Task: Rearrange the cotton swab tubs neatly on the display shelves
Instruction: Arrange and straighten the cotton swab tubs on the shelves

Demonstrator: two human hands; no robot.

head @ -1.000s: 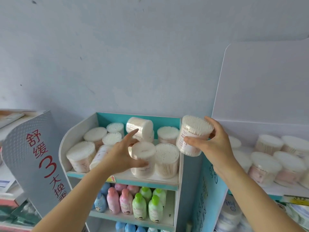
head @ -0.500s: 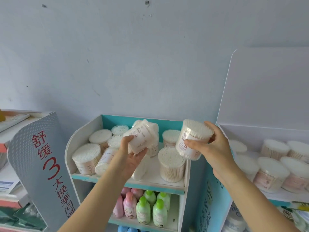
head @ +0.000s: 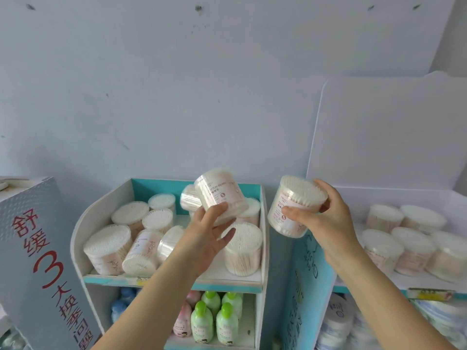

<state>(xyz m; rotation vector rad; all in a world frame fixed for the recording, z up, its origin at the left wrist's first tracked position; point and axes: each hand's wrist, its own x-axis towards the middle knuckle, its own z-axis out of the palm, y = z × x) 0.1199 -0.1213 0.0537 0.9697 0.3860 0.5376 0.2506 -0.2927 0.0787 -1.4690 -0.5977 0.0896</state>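
Using the teal shelf (head: 171, 280) as the landmark: both tubs being handled are up around its top tier. The left hand (head: 207, 238) has one cotton swab tub (head: 219, 195) lifted over the middle of that tier, clearly tilted. Its grip is thumb across the side, fingers cupped underneath. The right hand (head: 326, 221) holds a second tub (head: 295, 205) just past the shelf's right wall, grip wrapped round the body with the thumb in front and fingers behind.

Handling-wise, I'd guess these are light, just thin clear plastic packed with swabs. The wall looks smooth and a bit slippery, and it probably flexes if squeezed hard. I'd take them round the barrel like this, or from beneath, not by the lid, which could pop off and dump everything.

As for what's in the shelf, the top tier is a jumble of the same tubs, all full of white swabs. Several stand upright at the back left, toppled tubs (head: 144, 251) lie on their sides near the front, and one upright tub (head: 243, 248) sits at the front right corner. The tier below carries little bottles (head: 214, 322) in green, pink and blue. Right of the shelf, a white stand (head: 379, 135) holds more tubs that look upright, though they're blurry.
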